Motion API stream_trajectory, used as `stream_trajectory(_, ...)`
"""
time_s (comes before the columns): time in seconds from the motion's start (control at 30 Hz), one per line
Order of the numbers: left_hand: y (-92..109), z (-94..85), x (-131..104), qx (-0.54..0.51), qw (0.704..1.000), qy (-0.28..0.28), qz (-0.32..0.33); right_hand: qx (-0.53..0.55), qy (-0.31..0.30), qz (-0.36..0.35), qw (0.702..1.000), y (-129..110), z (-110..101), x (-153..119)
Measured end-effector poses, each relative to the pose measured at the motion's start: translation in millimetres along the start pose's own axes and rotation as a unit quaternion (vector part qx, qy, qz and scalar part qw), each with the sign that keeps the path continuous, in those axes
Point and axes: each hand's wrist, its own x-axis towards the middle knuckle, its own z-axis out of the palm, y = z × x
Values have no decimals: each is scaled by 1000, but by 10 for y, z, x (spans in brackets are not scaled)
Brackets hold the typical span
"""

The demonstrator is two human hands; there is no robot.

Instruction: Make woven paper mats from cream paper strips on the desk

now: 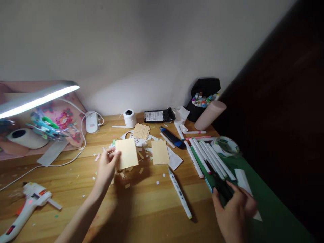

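Observation:
My left hand (108, 163) pinches the left edge of a pale yellow paper piece (127, 153), raised above the table among paper scraps. A second yellow paper piece (160, 152) lies flat to its right, partly over a white sheet (175, 158). At the right, my right hand (233, 209) has its fingers around the handles of dark scissors (222, 189). Their blades point away from me, over several white markers (212, 157). Between my hands rests a white marker (180, 193) with a pointed tip.
A glue gun (32, 202) lies front left, below a lit lamp (40, 99). At the back are a thread spool (130, 118), a black packet (159, 115) and a marker holder (197, 109). A blue utility knife (172, 137) and clear tape roll (225, 146) lie nearer.

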Motion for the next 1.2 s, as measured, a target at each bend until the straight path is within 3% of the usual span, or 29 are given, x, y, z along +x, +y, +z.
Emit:
stream_trajectory(0.07, 22, 215, 7, 0, 999, -33, 17, 105, 7, -27, 994, -298, -40, -34)
stream_trajectory(0.1, 45, 369, 6, 3, 998, -57, 27, 175, -28, -32, 984, -447, -43, -72)
stream_trajectory(0.13, 71, 541, 0, 8, 996, -85, 37, 219, -107, -25, 970, -581, -30, -122)
stream_trajectory(0.2, 122, 891, -23, 25, 988, -141, 56, 231, -164, -50, 958, -767, 41, -246)
stream_trajectory(0.3, 185, 1261, -69, 57, 974, -199, 91, 237, -230, -52, 942, -818, 185, -411)
stream_trajectory(0.37, 209, 1302, -84, 88, 966, -210, 121, 242, -267, -59, 931, -763, 235, -452)
stream_trajectory(0.47, 192, 1026, -39, 163, 952, -190, 175, 246, -289, -84, 921, -688, 197, -393)
stream_trajectory(0.63, 18, 207, 268, 300, 928, -120, 186, 280, -323, -132, 894, -735, 101, -139)
stream_trajectory(0.77, -67, -181, 488, 356, 897, -173, 196, 309, -331, -139, 881, -915, 271, 62)
stream_trajectory(0.87, -63, -253, 516, 378, 871, -215, 231, 291, -294, -140, 899, -1078, 499, 200)
stream_trajectory(1.0, -92, -238, 455, 393, 847, -247, 261, 241, -321, -198, 894, -1203, 734, 325)
stream_trajectory(1.2, -179, -208, 440, 399, 849, -224, 264, 214, -332, -246, 885, -1169, 808, 428)
